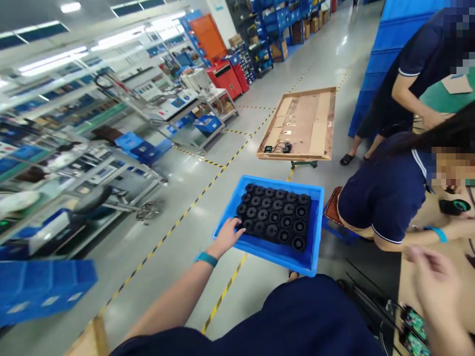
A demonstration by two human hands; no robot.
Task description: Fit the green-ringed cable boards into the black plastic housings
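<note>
My left hand (225, 236) reaches over the near left edge of a blue plastic bin (270, 254). Its thumb and fingers close around a black round part at the corner of the rows. Several black round parts (272, 230) with holes in their middles sit side by side in that bin. Off to the right, my right hand (436, 279) is raised above a worktable and blurred by motion. Its fingers look curled, but whether anything is in them does not show. Below it lies a green circuit board (413, 324) with cables.
A seated co-worker (386, 193) in dark blue works at the right-hand table (419, 232), with another person (419, 69) standing behind. Ahead stands a cardboard-lined cart (297, 123). Blue crates (44, 291) and metal benches (122, 183) are at left. Yellow-black tape (178, 222) marks the floor.
</note>
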